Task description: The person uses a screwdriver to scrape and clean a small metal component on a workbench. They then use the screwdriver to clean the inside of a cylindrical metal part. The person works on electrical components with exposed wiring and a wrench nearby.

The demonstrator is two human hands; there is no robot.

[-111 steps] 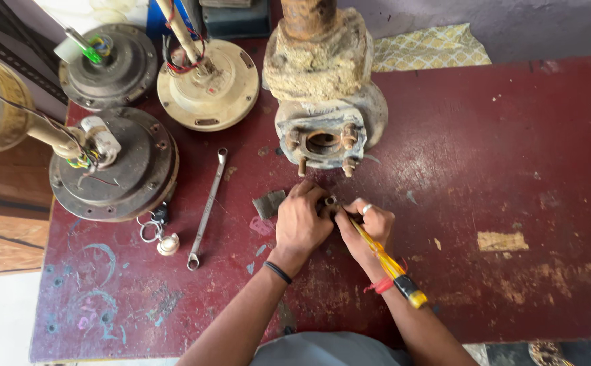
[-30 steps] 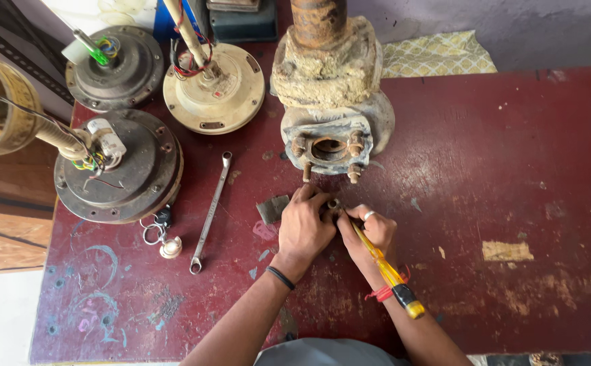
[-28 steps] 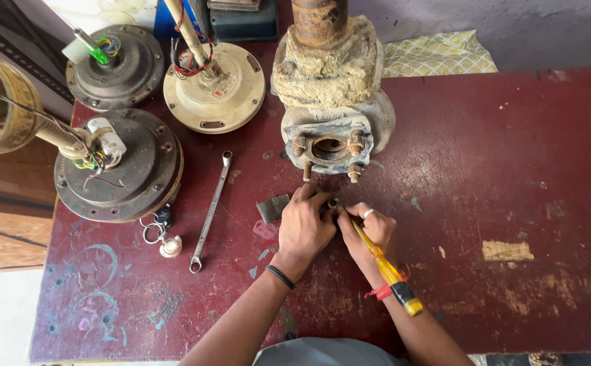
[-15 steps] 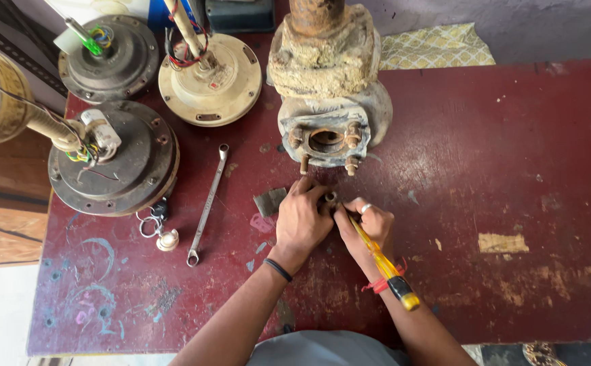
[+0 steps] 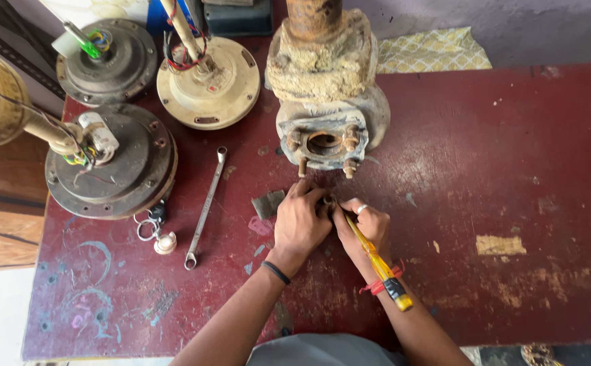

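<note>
My left hand is closed over a small dark metal part on the dark red table, pinning it down. Beside it my right hand grips a screwdriver with a yellow handle, its tip pointed at that small part between my hands. A small grey block lies just left of my left hand. Directly beyond my hands stands a rusty, crusted pump body with a flanged opening and studs facing me.
A long ring spanner lies left of my hands, with a key ring beside it. Three round fan motors stand at the far left: dark, cream, dark. A patterned cloth lies at the back.
My hands stay in the same spot on the small part with the screwdriver; only slight shifts of the camera view are visible.
</note>
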